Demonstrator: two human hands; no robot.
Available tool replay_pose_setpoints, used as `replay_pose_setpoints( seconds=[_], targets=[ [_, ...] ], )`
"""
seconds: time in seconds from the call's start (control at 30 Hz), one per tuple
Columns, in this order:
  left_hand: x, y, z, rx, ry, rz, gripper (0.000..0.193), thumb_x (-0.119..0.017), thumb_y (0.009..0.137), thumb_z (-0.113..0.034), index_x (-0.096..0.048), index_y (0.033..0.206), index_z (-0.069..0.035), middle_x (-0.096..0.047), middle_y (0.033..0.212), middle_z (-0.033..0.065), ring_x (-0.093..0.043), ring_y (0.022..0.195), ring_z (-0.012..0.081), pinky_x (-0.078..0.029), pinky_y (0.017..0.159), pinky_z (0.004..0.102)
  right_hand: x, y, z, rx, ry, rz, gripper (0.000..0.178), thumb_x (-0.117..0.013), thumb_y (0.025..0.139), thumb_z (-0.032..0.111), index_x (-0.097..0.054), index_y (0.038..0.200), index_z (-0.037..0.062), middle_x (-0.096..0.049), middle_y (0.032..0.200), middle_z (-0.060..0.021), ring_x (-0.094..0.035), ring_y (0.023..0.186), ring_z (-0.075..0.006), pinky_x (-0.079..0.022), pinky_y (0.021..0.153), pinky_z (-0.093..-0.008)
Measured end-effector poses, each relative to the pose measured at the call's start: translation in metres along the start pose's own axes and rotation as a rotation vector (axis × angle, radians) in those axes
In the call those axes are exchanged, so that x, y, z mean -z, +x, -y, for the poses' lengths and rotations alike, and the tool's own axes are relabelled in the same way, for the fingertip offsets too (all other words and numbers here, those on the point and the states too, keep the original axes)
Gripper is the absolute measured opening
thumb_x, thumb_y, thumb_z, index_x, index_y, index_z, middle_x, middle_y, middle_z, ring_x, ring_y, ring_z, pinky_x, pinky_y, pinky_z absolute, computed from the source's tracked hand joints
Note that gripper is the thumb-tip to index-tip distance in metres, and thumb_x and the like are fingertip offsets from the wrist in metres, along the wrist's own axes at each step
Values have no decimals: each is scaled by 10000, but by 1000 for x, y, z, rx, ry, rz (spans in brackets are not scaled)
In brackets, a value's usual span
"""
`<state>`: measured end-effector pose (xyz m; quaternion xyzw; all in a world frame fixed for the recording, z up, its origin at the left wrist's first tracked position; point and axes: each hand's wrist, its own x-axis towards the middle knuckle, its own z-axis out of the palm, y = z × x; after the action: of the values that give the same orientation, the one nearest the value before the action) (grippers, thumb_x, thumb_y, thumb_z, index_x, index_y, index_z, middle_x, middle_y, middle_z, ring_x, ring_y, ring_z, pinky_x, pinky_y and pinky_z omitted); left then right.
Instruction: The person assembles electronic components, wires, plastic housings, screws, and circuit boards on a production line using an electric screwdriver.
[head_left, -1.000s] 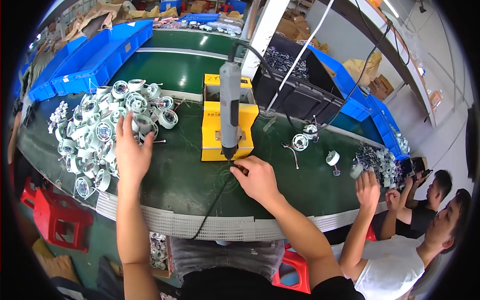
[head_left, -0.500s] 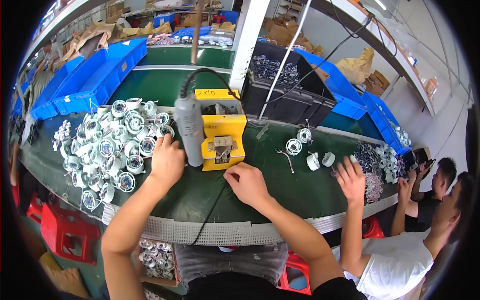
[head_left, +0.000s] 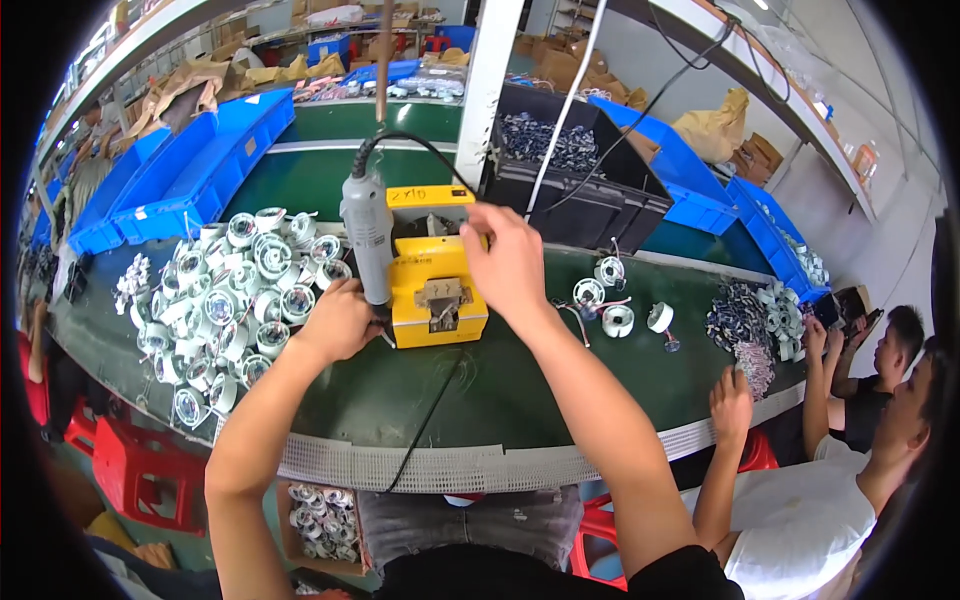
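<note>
In front of me stands a yellow box-shaped bench machine (head_left: 420,262) with a metal block set in its front. A grey cylindrical power tool (head_left: 368,235) leans at its left side, a black cable rising from its top. My right hand (head_left: 508,265) grips the machine's upper right edge, with thumb and fingers bent over the wall. My left hand (head_left: 343,322) is closed low beside the machine's front left corner, under the tool's lower end; its fingertips are partly hidden. Just left of it lies a heap of white round motor housings (head_left: 230,300) with wires.
Several loose housings (head_left: 618,320) lie right of the machine. A black crate (head_left: 580,215) of small parts and blue bins (head_left: 205,165) stand behind. A black cord (head_left: 425,425) crosses the bench toward me. At right, a co-worker's hand (head_left: 731,405) is near piled parts.
My right hand has risen from the machine's front base to its upper right edge. My left hand has shifted down toward the machine's corner. The grey tool leans more. The co-worker's hand has lowered.
</note>
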<state>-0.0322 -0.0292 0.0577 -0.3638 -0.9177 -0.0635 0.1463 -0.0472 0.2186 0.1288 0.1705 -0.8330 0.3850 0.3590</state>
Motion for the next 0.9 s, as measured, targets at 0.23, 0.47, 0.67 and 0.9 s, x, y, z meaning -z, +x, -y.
replay_pose_setpoints(
  seconds=[0.23, 0.47, 0.67, 0.9],
  targets=[
    [3, -6, -2, -33, -140, -93, 133, -711, 648, -111, -719, 780, -91, -671, 816, 54, -588, 894, 278, -449, 902, 392, 76, -74, -47, -164, -85, -101, 132, -676, 783, 77, -657, 902, 22, -646, 879, -129, -634, 822, -273, -496, 747, -333],
    [9, -12, 4, 10, -187, 44, 88, -694, 631, -65, -710, 713, -92, -660, 713, 85, -604, 752, 283, -476, 789, 385, 136, -101, -113, -144, -502, -14, 370, -738, 711, 176, -622, 1044, 61, -586, 1066, -141, -545, 997, -337, -438, 901, -405],
    [18, 6, 7, 37, -381, 103, 89, -677, 693, -86, -692, 780, -88, -675, 822, 106, -644, 773, 294, -512, 722, 398, 155, -130, -134, -380, -370, 197, 451, -754, 673, 121, -607, 1096, 70, -576, 1084, -174, -553, 1055, -362, -463, 899, -409],
    [105, 31, 42, 460, -722, -438, 63, -635, 770, 14, -654, 830, 14, -655, 740, 29, -590, 707, 83, -476, 677, 247, 138, -118, -122, -369, -173, 58, 394, -733, 684, 79, -619, 1059, 42, -607, 1015, -187, -601, 946, -365, -482, 838, -394]
  ],
)
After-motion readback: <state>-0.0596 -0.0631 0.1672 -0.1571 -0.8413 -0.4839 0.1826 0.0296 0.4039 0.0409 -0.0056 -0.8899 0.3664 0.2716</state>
